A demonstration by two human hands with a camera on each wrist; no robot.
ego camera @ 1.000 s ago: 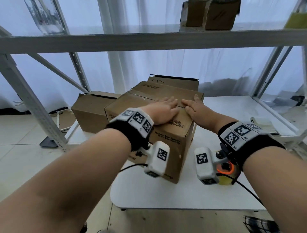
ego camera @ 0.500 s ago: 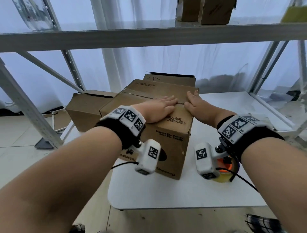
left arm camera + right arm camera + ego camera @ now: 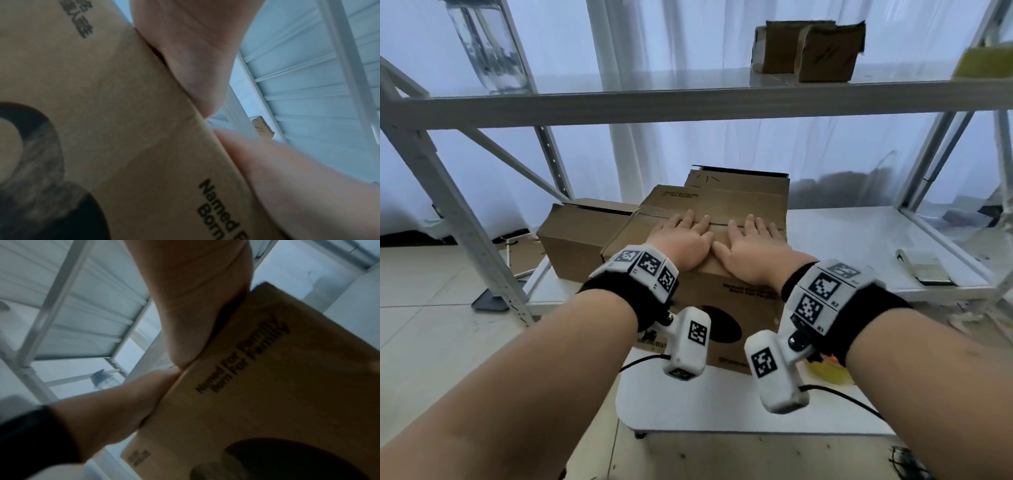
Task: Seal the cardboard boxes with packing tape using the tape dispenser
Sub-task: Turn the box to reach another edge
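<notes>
Under both palms sits the cardboard box point(image 3: 709, 260), top flaps folded down. Left hand point(image 3: 681, 240) and right hand point(image 3: 750, 243) lie flat on it, fingers straight and spread, thumbs nearly touching, fingertips reaching the seam point(image 3: 719, 224) between the flaps. Neither hand curls around anything.

Change from a second ago: the hands were angled in toward each other near the box's right edge, the box seen corner-on. Now they sit side by side and parallel, centred on the top, and the box's printed front faces the wrists squarely. Judgement: box squared up and flaps pressed shut, ready for tape. No fresh strip over the seam that I can make out; a thin shiny line runs along it, unclear what.

Both wrist views show only the heel of each hand on the box's top front edge, printed face below; fingers are out of shot there.

Below the right wrist, near side of the box, a yellowish roll with an orange bit point(image 3: 827, 368) peeks out on the white table point(image 3: 722, 404), likely the tape dispenser, mostly hidden by the wrist camera. Not in either hand.

Beyond the fingertips and off to the left hand's side sit two more boxes point(image 3: 578, 233), flaps look slightly open.

Next likely: one hand stays down, the other drops for the dispenser. Risk: flaps spring up once pressure lifts.
</notes>
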